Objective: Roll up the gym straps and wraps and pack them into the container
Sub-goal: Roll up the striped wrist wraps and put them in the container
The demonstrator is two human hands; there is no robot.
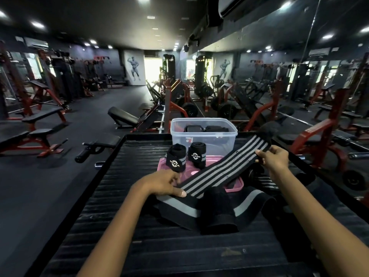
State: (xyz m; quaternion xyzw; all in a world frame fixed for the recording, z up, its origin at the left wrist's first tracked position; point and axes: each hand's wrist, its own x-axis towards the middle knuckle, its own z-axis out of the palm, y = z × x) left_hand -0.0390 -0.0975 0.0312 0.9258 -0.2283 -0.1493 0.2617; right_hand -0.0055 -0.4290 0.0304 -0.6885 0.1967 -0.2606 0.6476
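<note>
A long black wrap with grey stripes (223, 168) is stretched out between my hands over the black ribbed platform (123, 196). My left hand (163, 182) pinches its near end, thumb on top. My right hand (273, 156) grips it farther along, raised to the right. Two rolled black wraps (175, 159) (196, 154) stand upright on a pink lid (235, 185). Behind them sits the clear plastic container (203, 136) with dark rolled items inside. More black and grey wraps (217, 208) lie loose in front of me.
Another striped wrap (265, 181) lies at the right of the platform near its raised edge. Gym benches and red-framed machines fill the floor to the left and behind. A mirror wall runs along the right.
</note>
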